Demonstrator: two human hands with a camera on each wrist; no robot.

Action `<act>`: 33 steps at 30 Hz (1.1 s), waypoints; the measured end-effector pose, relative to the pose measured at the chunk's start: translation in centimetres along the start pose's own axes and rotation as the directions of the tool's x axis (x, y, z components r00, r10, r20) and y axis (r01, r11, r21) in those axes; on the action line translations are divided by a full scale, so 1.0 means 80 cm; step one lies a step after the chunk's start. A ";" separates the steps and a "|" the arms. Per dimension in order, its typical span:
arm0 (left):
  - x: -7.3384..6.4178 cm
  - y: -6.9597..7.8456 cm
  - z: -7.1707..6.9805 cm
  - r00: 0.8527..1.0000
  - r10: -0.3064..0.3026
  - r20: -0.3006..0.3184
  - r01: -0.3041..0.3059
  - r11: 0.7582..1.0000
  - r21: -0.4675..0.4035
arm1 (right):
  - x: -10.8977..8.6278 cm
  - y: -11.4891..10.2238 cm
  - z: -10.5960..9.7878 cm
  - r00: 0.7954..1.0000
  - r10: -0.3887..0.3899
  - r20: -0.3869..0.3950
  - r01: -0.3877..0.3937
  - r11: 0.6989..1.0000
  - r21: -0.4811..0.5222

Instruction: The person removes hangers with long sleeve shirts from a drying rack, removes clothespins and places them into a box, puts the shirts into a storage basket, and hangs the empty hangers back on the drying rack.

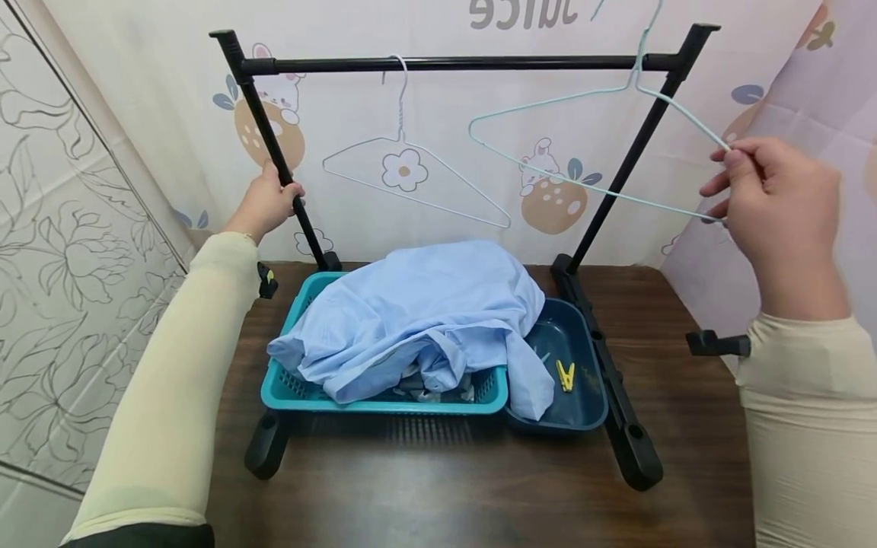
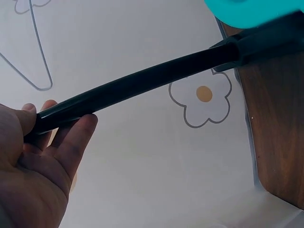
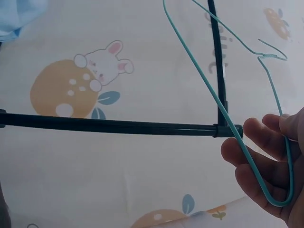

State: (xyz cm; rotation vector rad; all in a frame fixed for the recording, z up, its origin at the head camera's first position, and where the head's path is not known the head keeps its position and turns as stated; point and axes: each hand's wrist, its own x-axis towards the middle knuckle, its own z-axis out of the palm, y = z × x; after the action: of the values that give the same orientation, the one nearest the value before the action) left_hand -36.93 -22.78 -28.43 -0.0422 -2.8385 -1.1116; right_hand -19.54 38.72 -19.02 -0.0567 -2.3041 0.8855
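Note:
My left hand [image 1: 267, 202] grips the left upright of a black clothes rack [image 1: 452, 65]; the left wrist view shows its fingers curled round the dark pole [image 2: 137, 81]. At the right, my right hand [image 1: 781, 205] holds a mint-green wire hanger [image 1: 548, 169] by one end, pinching its sloping arm between thumb and forefinger. That hanger's hook rises above the rack's bar, its tip near the frame's top edge. A white wire hanger [image 1: 418, 199] hangs from the bar. Below, a light blue garment [image 1: 425, 304] lies heaped over a teal basket [image 1: 384, 407].
A dark blue basin [image 1: 589, 403] stands right of the basket with a yellow clothespin [image 1: 566, 376] in it; part of the garment droops into it. The rack's feet [image 1: 637, 464] rest on the brown wooden table [image 1: 445, 487]. A patterned curtain [image 1: 438, 106] hangs behind.

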 end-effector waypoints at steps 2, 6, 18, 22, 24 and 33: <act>0.001 0.000 -0.001 1.000 -0.001 -0.003 0.001 1.000 -0.002 | 0.011 -0.003 0.007 1.000 -0.006 0.024 0.007 1.000 -0.027; 0.000 0.002 -0.001 1.000 -0.001 -0.008 0.001 1.000 -0.007 | 0.032 -0.001 0.022 0.996 -0.005 0.088 0.010 0.998 -0.058; -0.006 0.001 0.000 1.000 -0.014 0.016 0.014 1.000 -0.026 | 0.039 0.011 0.062 0.978 0.045 0.202 0.009 0.966 -0.258; -0.005 0.001 0.001 1.000 -0.009 0.017 0.009 1.000 -0.011 | 0.035 0.017 0.070 0.971 0.061 0.233 0.006 0.961 -0.278; -0.004 0.001 0.002 1.000 -0.006 0.012 0.006 1.000 -0.005 | 0.033 0.019 0.073 0.970 0.058 0.238 0.012 0.959 -0.282; -0.003 0.002 0.005 1.000 -0.002 0.011 0.002 1.000 -0.014 | 0.027 0.029 0.087 0.961 0.056 0.269 0.023 0.959 -0.282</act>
State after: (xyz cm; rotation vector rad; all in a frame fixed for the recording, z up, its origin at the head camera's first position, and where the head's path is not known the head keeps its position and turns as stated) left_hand -36.70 -22.39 -28.59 -0.0461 -2.8406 -1.1356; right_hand -25.82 37.04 -23.08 -0.0811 -2.6824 0.5932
